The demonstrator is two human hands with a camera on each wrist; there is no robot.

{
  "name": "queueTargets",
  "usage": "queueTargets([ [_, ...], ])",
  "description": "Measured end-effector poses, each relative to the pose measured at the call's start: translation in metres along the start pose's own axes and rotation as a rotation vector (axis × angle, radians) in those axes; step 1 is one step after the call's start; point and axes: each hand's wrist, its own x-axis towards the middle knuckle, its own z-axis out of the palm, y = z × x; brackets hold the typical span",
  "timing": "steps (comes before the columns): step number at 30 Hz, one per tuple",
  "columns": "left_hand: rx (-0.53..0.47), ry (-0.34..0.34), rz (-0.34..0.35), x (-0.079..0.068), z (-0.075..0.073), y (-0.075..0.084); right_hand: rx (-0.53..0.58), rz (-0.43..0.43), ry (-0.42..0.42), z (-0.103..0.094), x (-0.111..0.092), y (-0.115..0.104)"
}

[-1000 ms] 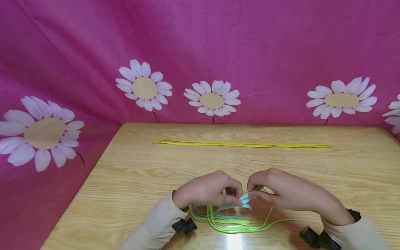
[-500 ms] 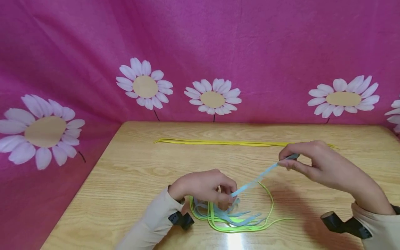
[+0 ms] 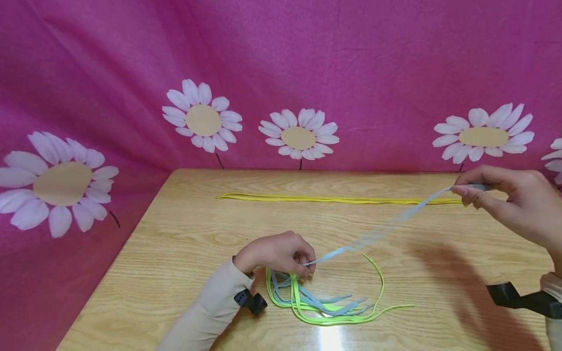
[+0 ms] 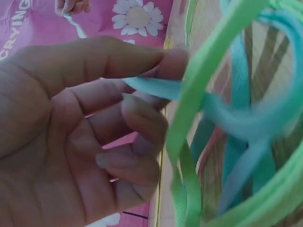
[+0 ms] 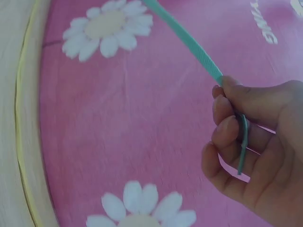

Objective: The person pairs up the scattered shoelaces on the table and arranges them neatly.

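A light blue shoelace [image 3: 337, 252] stretches in a slanting line between my two hands. My right hand [image 3: 520, 207], raised at the far right, pinches it near one end, and the short lace tip [image 5: 244, 149] hangs past the fingers in the right wrist view. My left hand [image 3: 281, 253], low over the tangle, lets the blue lace pass between thumb and index finger with the other fingers curled. Under and beside it lie bright green laces [image 3: 383, 282] in loose loops, mixed with more blue lace [image 3: 316, 302]. A green strand [image 4: 189, 99] crosses close by the left fingertips.
Yellow laces [image 3: 333, 199] lie straight across the back of the wooden table [image 3: 184, 243]. Behind the table hangs a pink cloth [image 3: 373, 73] printed with white daisies.
My right hand has drawn the blue lace up and away to the right, lengthening the span between the hands. My left hand has shifted slightly left, staying over the tangle.
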Motion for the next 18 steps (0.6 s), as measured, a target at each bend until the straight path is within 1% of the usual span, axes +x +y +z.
queueTargets([
  [2,-0.019,-0.013,-0.045,-0.001,0.000,-0.002,0.021,0.059,0.035,-0.005,0.000,0.007],
  [4,-0.030,-0.032,-0.076,-0.002,0.000,-0.004,0.105,0.102,0.074,-0.010,0.000,0.016],
  [5,-0.035,-0.045,-0.081,-0.002,0.000,-0.004,0.140,0.109,0.097,-0.012,-0.001,0.020],
  [7,-0.034,-0.071,-0.081,-0.003,-0.001,-0.006,0.247,0.140,0.146,-0.016,-0.002,0.029],
  [9,-0.043,-0.110,-0.079,-0.004,-0.002,-0.007,0.326,0.141,0.201,-0.019,-0.004,0.038],
  [12,-0.058,-0.168,-0.079,-0.007,-0.004,-0.010,0.373,0.125,0.245,-0.021,-0.006,0.053],
  [14,-0.072,-0.199,-0.094,-0.009,-0.006,-0.012,0.357,0.109,0.249,-0.023,-0.006,0.057],
  [17,-0.075,-0.192,-0.121,-0.012,-0.010,-0.015,0.359,0.105,0.233,-0.026,-0.004,0.061],
  [18,-0.067,-0.178,-0.133,-0.013,-0.011,-0.016,0.354,0.112,0.228,-0.027,-0.003,0.063],
])
